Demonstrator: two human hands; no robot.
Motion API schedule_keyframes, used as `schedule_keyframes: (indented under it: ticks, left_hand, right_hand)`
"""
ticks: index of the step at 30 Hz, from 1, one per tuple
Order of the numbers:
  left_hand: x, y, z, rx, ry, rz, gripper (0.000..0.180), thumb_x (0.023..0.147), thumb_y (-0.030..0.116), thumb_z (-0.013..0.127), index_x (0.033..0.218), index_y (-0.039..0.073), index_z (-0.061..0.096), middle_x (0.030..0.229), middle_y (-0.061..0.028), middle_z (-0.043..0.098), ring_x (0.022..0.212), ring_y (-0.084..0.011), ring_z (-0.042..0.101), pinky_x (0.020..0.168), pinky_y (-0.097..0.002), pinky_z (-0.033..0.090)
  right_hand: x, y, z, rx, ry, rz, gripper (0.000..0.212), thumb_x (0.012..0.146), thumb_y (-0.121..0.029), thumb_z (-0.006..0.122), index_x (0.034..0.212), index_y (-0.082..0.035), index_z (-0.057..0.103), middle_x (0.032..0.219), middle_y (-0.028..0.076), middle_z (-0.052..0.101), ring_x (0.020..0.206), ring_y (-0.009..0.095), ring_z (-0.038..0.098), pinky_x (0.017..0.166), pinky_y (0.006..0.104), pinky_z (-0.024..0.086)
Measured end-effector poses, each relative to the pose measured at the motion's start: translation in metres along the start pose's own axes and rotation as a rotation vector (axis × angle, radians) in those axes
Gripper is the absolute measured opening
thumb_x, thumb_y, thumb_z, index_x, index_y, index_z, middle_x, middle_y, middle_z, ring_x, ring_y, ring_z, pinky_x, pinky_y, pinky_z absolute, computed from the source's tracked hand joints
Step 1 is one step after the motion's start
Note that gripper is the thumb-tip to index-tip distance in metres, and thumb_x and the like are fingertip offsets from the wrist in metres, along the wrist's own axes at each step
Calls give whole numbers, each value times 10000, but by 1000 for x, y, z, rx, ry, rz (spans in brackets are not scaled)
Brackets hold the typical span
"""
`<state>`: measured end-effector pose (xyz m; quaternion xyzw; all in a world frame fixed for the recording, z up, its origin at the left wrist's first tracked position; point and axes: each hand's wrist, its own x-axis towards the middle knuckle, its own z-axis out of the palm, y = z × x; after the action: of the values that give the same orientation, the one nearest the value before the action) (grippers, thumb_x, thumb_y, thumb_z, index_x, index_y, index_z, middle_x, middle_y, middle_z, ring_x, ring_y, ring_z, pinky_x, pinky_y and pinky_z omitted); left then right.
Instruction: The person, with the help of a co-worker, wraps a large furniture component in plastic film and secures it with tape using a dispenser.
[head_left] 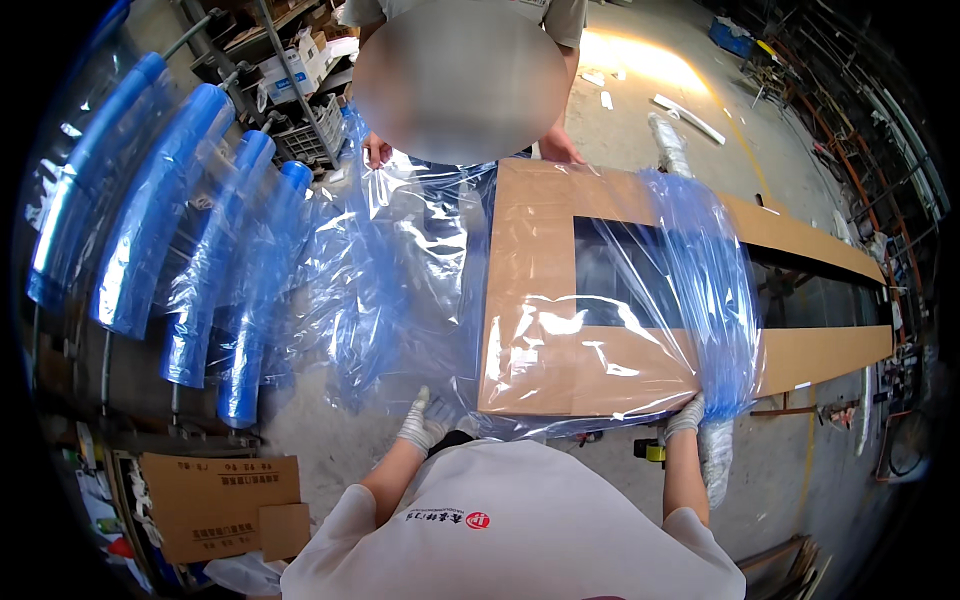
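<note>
A long cardboard-wrapped frame [530, 280] with a dark open middle lies across in front of me. Clear blue plastic film [715, 290] covers its left half and bunches into thick folds midway along. My right hand [686, 414], in a white glove, closes on the bunched film at the frame's near edge. My left hand [425, 422], also gloved, is beside the loose film left of the frame, its thumb and fingers apart. Opposite me, a co-worker's hand [560, 147] rests at the frame's far edge, and their other hand [377, 150] is at the film's far side.
Several rolls of blue film [160, 210] hang on a rack at the left. A folded cardboard box [220, 505] stands at lower left. Behind the rack are shelves with a crate [300, 135]. Bubble-wrapped supports [716, 465] lie under the frame. Metal racking lines the right.
</note>
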<state>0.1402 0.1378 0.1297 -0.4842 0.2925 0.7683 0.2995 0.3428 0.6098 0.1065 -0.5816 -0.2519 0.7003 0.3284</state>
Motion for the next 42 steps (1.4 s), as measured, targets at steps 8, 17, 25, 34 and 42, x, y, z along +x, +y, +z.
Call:
schedule_keyframes:
  ticks: [8,17,25,34,42]
  left_hand:
    - [-16,-24,-7,1112,-495,418,152,839,183,599,757,54,594,718,-14,586,706,-114,534,626,-277,448]
    - [-18,2,-33,33,-356,187,636,707,473,655,1115,11,498,1035,-132,558,997,-272,522,891,-442,426]
    - [4,1,-31,1545,-543,614,68,819,138,605,864,96,576,787,-23,591,695,-160,540,654,-337,477]
    - [-4,19,-49,973,-472,187,345,788,275,644,1043,72,533,996,-45,550,890,-198,539,763,-350,462]
    - [30,60,-19,856,-454,517,553,754,351,668,1185,67,469,1050,-89,564,976,-238,551,832,-362,448]
  right_hand:
    - [-183,103,41,-232,-496,680,773,737,-529,625,1305,-102,322,1337,138,346,1156,339,393,948,507,334]
    - [-73,28,49,53,75,114,377,845,-285,518,1063,23,528,998,125,586,895,253,581,742,379,489]
    - [-138,44,38,-7,-107,7,752,712,-484,670,1199,37,434,1122,128,534,959,236,522,862,351,420]
    - [-89,67,53,93,137,3,609,819,-480,548,1138,34,484,1078,142,563,901,256,576,807,373,464]
    - [-24,33,32,71,301,-244,669,818,-489,518,1139,98,491,1070,141,573,906,216,562,806,297,439]
